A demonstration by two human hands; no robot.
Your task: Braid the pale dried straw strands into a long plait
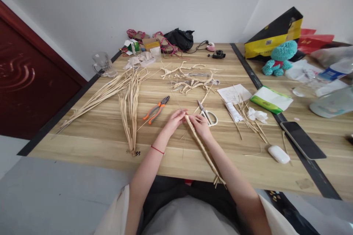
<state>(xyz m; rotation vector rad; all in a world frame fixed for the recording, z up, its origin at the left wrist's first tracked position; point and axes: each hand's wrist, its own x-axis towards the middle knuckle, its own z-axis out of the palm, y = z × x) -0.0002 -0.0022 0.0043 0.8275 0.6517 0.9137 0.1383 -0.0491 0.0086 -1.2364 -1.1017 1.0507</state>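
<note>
My left hand (pixel 174 121) and my right hand (pixel 201 124) meet over the wooden table (pixel 96 136), both pinching the upper end of a long braided straw strand (pixel 204 149). The braid runs from my fingers down toward the table's near edge, where its loose ends fan out. A red thread circles my left wrist. Orange-handled pliers (pixel 156 109) lie just left of my left hand. White-handled scissors (pixel 208 114) lie right behind my right hand.
Loose straw bundles (pixel 129 99) spread over the left half of the table. Finished straw twists (pixel 190 79), a glass jug (pixel 102 64), a white mouse (pixel 279 154), a phone (pixel 302 139), a teal plush toy (pixel 281 58) and a yellow-black bag (pixel 273 35) stand around.
</note>
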